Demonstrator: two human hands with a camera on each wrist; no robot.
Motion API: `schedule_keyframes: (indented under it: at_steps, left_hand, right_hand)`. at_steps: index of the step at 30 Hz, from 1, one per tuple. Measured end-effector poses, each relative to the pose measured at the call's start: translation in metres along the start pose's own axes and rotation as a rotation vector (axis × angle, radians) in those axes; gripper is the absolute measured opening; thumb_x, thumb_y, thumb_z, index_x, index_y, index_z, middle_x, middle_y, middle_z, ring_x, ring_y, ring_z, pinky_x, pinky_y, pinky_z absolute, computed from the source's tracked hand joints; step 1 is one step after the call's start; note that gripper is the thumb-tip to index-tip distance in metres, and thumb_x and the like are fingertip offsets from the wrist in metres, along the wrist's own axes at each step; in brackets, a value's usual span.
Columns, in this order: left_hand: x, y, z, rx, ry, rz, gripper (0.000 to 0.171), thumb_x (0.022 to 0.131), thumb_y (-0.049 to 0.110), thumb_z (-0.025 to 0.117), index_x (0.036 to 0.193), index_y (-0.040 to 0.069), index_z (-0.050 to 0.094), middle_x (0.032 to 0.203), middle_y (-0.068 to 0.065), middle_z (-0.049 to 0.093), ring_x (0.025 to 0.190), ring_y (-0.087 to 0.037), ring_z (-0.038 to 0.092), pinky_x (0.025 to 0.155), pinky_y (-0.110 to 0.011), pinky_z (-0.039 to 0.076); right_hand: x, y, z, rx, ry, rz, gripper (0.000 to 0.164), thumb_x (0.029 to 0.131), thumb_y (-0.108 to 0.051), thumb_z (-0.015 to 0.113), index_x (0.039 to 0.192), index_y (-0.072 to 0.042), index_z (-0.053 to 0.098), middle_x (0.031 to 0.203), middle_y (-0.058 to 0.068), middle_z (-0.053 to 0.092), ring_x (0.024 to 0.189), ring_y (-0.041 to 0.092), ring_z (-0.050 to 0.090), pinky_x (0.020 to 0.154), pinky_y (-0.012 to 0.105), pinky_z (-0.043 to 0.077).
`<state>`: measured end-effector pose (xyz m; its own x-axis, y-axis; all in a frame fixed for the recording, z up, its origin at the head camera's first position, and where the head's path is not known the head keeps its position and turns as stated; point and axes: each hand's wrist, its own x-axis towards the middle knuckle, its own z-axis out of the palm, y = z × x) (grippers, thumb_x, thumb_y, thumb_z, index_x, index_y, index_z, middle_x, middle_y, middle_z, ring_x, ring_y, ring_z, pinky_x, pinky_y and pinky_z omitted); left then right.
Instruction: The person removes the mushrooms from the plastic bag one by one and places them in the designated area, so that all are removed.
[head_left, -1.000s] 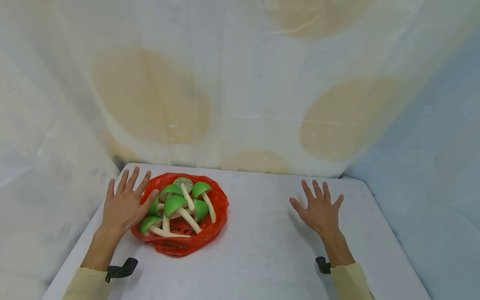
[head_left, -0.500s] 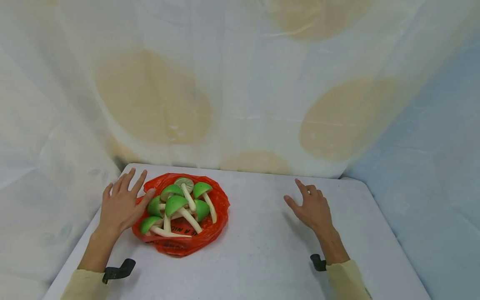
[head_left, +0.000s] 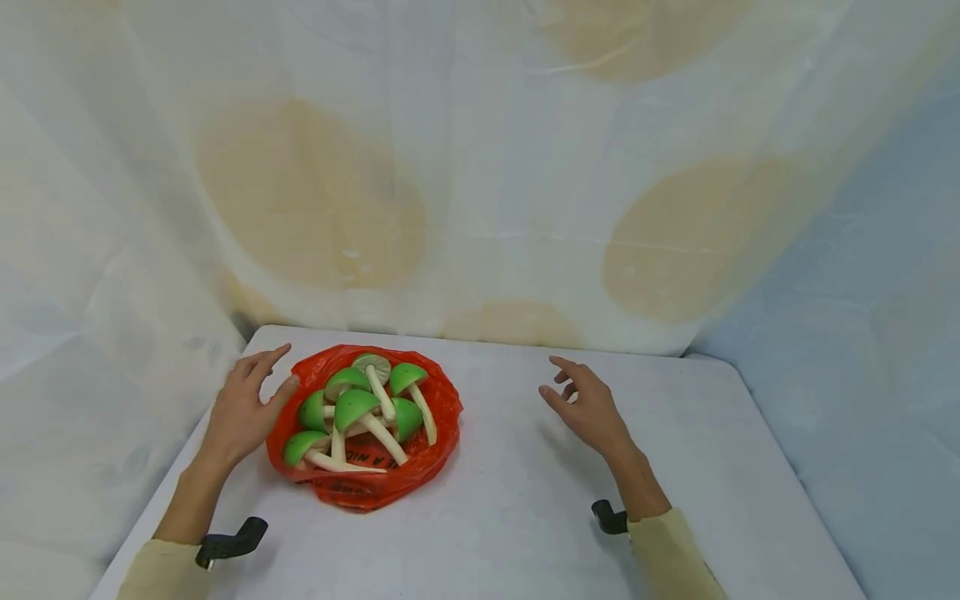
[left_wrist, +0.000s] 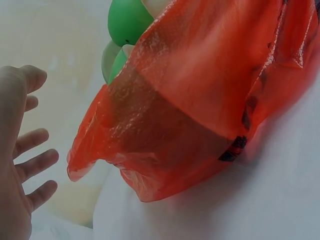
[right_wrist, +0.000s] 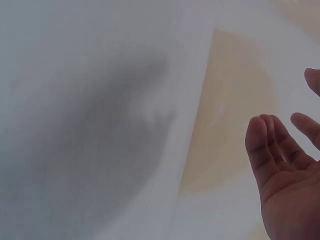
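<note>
Several toy-like mushrooms [head_left: 357,408] with green caps and long white stems lie heaped in a red plastic bag [head_left: 442,450], its mouth spread wide, on the left of the table. Just left of the bag is my left hand [head_left: 243,408], fingers loosely bent and holding nothing; in the left wrist view a gap shows between its fingertips and the bag [left_wrist: 165,135]. My right hand [head_left: 588,408] hovers over the table right of the bag, well apart from it. Its fingers are relaxed and hold nothing, and its shadow falls on the white surface in the right wrist view.
The white table [head_left: 517,533] has its far edge against a pale cloth backdrop [head_left: 510,167] with tan spots. More cloth hangs along the left and right sides. A black camera mount [head_left: 232,543] sits on the left wrist, another [head_left: 609,517] on the right.
My right hand has moved left, toward the bag, and its spread fingers have bent. The left hand has turned slightly and its fingers have drawn together. Bag and mushrooms stay in place.
</note>
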<state>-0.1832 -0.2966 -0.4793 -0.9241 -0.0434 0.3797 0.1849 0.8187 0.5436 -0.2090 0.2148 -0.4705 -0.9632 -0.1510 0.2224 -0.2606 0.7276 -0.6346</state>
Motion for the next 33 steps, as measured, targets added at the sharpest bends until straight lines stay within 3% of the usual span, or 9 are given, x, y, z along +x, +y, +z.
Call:
schedule_keyframes:
  at_steps: [3,8,14,19,23,28,33]
  left_hand:
    - [-0.002,-0.001,0.0,-0.061,-0.027,-0.017,0.058,0.099,0.033,0.065,0.152,0.02,0.045,0.143,-0.025,0.045,0.117,-0.041,0.049,0.088,-0.071,0.046]
    - [-0.005,-0.005,0.001,-0.128,-0.059,-0.047,0.057,0.1,0.03,0.064,0.152,0.018,0.045,0.143,-0.026,0.044,0.119,-0.041,0.048,0.09,-0.068,0.045]
    - [-0.009,-0.014,0.003,-0.159,-0.093,-0.076,0.055,0.102,0.033,0.06,0.152,0.018,0.045,0.144,-0.024,0.044,0.121,-0.04,0.047,0.092,-0.064,0.044]
    - [-0.011,-0.021,0.003,-0.185,-0.119,-0.103,0.056,0.102,0.037,0.057,0.154,0.02,0.042,0.145,-0.023,0.043,0.123,-0.041,0.047,0.091,-0.06,0.046]
    - [-0.013,-0.024,0.003,-0.21,-0.156,-0.132,0.058,0.103,0.04,0.055,0.155,0.021,0.04,0.147,-0.024,0.041,0.126,-0.043,0.045,0.095,-0.065,0.047]
    - [-0.015,-0.027,0.003,-0.233,-0.204,-0.158,0.059,0.104,0.043,0.053,0.155,0.019,0.039,0.149,-0.023,0.038,0.128,-0.042,0.043,0.097,-0.062,0.046]
    - [-0.016,-0.03,0.003,-0.237,-0.241,-0.151,0.059,0.104,0.043,0.052,0.155,0.016,0.04,0.148,-0.024,0.038,0.126,-0.039,0.044,0.095,-0.057,0.047]
  right_hand:
    - [0.003,-0.011,0.009,0.073,-0.026,-0.007,0.054,0.095,-0.04,0.069,0.143,-0.021,0.054,0.113,0.006,0.064,0.091,0.018,0.063,0.069,0.03,0.053]
    - [0.008,-0.038,0.022,0.237,-0.103,0.051,0.048,0.095,-0.042,0.068,0.14,-0.03,0.056,0.113,0.0,0.064,0.093,0.018,0.065,0.066,0.033,0.058]
    - [0.013,-0.064,0.04,0.38,-0.175,0.057,0.042,0.096,-0.036,0.068,0.137,-0.033,0.058,0.113,-0.003,0.065,0.089,0.028,0.066,0.065,0.039,0.061]
    - [0.016,-0.077,0.057,0.431,-0.243,0.046,0.041,0.096,-0.033,0.068,0.135,-0.034,0.059,0.114,-0.003,0.066,0.086,0.035,0.065,0.064,0.036,0.06]
    - [0.019,-0.083,0.068,0.475,-0.313,0.031,0.042,0.095,-0.036,0.068,0.136,-0.031,0.058,0.117,0.001,0.066,0.083,0.041,0.064,0.065,0.044,0.06]
    - [0.021,-0.087,0.081,0.495,-0.399,0.04,0.042,0.096,-0.039,0.067,0.136,-0.031,0.058,0.118,0.001,0.064,0.073,0.038,0.063,0.069,0.05,0.06]
    - [0.021,-0.087,0.092,0.502,-0.454,0.043,0.044,0.097,-0.036,0.067,0.138,-0.022,0.058,0.116,0.001,0.063,0.07,0.039,0.059,0.068,0.05,0.059]
